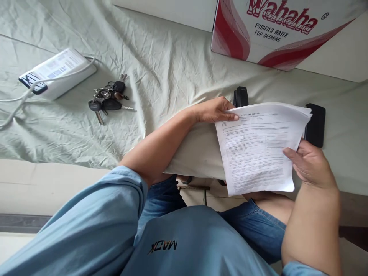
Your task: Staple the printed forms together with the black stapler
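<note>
A stack of printed white papers (pixel 255 147) is held above the edge of the cloth-covered surface. My left hand (pixel 215 110) pinches its top left corner, thumb on the front sheet. My right hand (pixel 309 165) grips the stack's right edge from the side. A black stapler (pixel 240 96) stands just behind the papers' top edge, partly hidden by them. A black phone-like object (pixel 315 124) lies behind the papers' right corner.
A bunch of keys with black fobs (pixel 109 99) lies at centre left on the wrinkled pale green cloth (pixel 161 57). A white power bank (pixel 59 73) with a white cable sits far left. A red-and-white Wahaha water carton (pixel 276 30) stands at the back right.
</note>
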`<move>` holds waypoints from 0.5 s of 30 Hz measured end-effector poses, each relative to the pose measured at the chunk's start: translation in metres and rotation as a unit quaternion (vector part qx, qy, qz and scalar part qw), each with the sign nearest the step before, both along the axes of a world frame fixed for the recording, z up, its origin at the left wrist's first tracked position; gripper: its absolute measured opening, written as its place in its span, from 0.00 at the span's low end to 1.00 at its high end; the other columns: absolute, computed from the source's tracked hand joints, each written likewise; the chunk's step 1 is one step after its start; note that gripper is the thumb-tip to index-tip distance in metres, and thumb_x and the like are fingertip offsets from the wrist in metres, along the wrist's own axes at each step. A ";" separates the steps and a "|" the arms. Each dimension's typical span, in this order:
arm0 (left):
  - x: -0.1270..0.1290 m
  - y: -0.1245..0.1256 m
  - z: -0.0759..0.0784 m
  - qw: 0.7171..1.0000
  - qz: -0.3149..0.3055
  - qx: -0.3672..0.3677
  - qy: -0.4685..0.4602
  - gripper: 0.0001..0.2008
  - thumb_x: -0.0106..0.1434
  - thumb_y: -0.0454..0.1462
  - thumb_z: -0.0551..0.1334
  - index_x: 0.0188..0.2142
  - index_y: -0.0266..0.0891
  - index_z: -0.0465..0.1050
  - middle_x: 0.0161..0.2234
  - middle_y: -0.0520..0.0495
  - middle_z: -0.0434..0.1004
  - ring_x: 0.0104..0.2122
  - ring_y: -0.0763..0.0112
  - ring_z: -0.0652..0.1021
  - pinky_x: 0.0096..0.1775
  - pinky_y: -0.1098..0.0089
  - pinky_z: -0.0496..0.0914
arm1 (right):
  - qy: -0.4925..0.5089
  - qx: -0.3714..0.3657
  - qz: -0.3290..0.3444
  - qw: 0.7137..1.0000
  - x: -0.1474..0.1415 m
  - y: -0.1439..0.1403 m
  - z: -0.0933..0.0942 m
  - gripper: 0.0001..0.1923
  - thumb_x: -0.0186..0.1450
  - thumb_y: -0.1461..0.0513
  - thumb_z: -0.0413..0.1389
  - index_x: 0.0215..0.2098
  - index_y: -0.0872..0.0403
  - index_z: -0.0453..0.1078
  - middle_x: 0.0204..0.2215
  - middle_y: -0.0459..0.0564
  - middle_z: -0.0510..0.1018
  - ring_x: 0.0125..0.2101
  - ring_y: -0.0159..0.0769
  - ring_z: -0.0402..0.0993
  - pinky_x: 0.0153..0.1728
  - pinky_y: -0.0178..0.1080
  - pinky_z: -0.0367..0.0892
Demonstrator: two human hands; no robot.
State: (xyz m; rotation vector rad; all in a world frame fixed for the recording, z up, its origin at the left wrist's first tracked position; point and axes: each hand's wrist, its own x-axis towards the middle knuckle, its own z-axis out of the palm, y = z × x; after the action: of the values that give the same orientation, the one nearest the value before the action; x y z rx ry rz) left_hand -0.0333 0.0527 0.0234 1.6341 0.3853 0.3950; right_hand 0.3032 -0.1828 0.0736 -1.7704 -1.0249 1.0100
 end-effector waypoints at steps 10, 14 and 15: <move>0.013 -0.012 -0.014 0.982 0.072 -0.139 -0.104 0.43 0.64 0.78 0.75 0.49 0.41 0.86 0.40 0.43 0.89 0.34 0.67 0.83 0.36 0.63 0.77 | -0.038 0.208 -0.170 0.963 -0.023 0.018 -0.006 0.27 0.50 0.42 0.88 0.35 0.49 0.91 0.38 0.53 0.94 0.52 0.61 0.95 0.77 0.73 0.78; 0.013 -0.020 -0.012 0.987 0.041 -0.130 -0.083 0.42 0.67 0.69 0.80 0.59 0.36 0.85 0.52 0.34 0.94 0.60 0.43 0.90 0.65 0.45 0.86 | -0.036 0.161 -0.129 0.978 -0.032 0.021 -0.013 0.28 0.53 0.39 0.87 0.36 0.48 0.91 0.41 0.52 0.95 0.56 0.61 0.95 0.77 0.71 0.77; 0.012 -0.021 -0.010 0.988 0.038 -0.127 -0.080 0.42 0.67 0.68 0.80 0.60 0.36 0.84 0.55 0.33 0.94 0.63 0.40 0.89 0.68 0.42 0.85 | -0.032 0.158 -0.123 0.979 -0.035 0.022 -0.015 0.28 0.55 0.38 0.86 0.38 0.48 0.91 0.42 0.53 0.96 0.56 0.60 0.95 0.77 0.69 0.78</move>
State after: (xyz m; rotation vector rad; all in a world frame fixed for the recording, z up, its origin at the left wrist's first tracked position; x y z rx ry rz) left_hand -0.0210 0.0313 0.0130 1.3336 0.3623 0.5094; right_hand 0.2684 -0.1609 0.0590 -1.6249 -0.9198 0.6032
